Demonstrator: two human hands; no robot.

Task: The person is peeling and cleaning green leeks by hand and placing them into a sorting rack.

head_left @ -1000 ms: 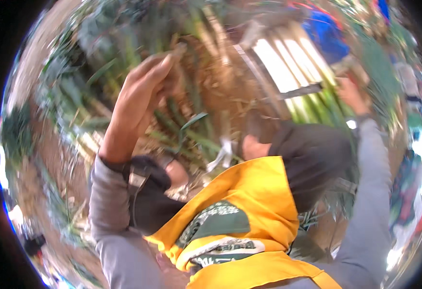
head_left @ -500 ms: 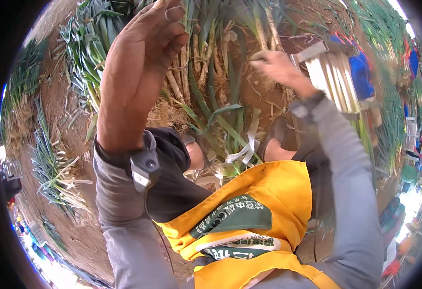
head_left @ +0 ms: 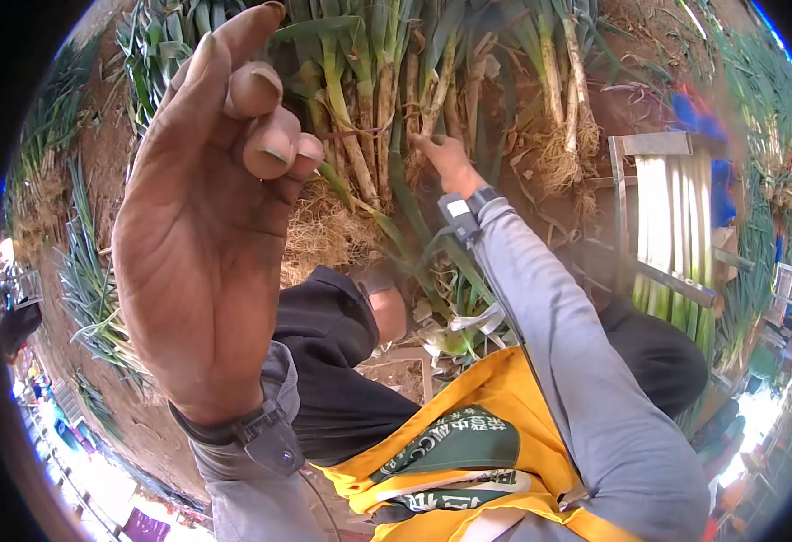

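My left hand (head_left: 210, 244) is raised large and close, palm showing. Its fingers are loosely curled and apart, with nothing in them. Beyond it my right hand (head_left: 450, 166) reaches among long unpeeled leeks (head_left: 384, 108), its fingers closed at the lower stalk of one leek (head_left: 429, 113). That stalk is pale and dirty, with the root end partly hidden by the hand. The leeks lie on the soil, green leaves away from me and tangled tan roots (head_left: 323, 233) toward me. More rooted leeks (head_left: 569, 99) lie right of my right hand.
A metal frame (head_left: 624, 194) at the right holds several peeled white leeks (head_left: 669, 203). White strips (head_left: 479, 321) and loose leaves lie between my feet. Another small pile of leeks (head_left: 91, 280) lies at left. A blue bag (head_left: 723, 190) stands behind the frame.
My right hand has moved left, from beside the metal frame to the leeks in the middle. My left hand has come closer and lower, and the view has shifted.
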